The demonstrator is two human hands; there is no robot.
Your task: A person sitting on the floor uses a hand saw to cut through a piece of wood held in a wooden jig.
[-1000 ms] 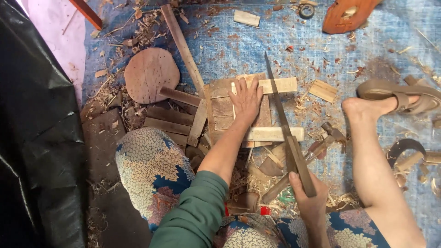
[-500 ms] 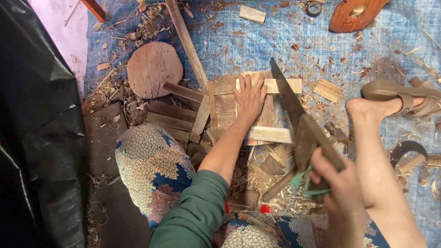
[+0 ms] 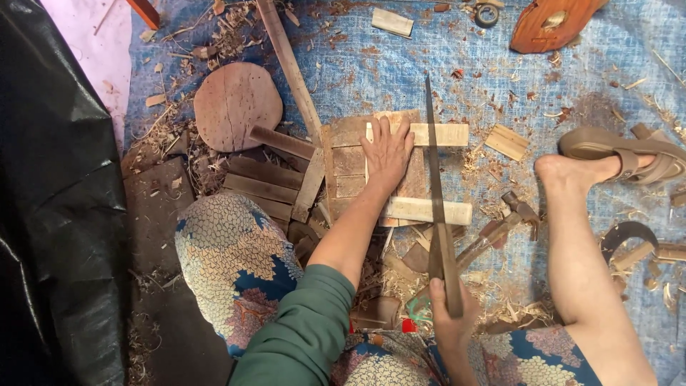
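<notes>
L hand [image 3: 386, 151] lies flat, fingers spread, palm down on the panel [image 3: 357, 168], a small frame of wood slats on the blue tarp [image 3: 400, 57]. It presses where the upper light strip [image 3: 441, 134] crosses the slats; lower light strip [image 3: 429, 211] sits near the wrist. R hand [image 3: 449, 314] is closed round the handle of a long blade [image 3: 434, 179], held edge-up & pointing away from the body, tip just past the upper strip, running along the panel's rt side. Can't tell if blade touches the wood.

Round wood disc [image 3: 237, 106] lies upper left of the panel, w/ dark planks [image 3: 268, 175] stacked between them. Long batten [image 3: 289, 64] angles from the top edge down to the panel's left corner. Hammer [image 3: 500, 225] lies just rt of the blade, head near the bare foot [image 3: 572, 171]. Sandal [image 3: 632, 154] touches the toes. Small block [image 3: 506, 141] rests rt of the upper strip, another block [image 3: 391, 21] near the top. Tape roll [image 3: 487, 14] & orange-brown shaped board [image 3: 554, 25] sit top rt. Shavings litter the tarp; black sheet [image 3: 50, 214] covers the left side
</notes>
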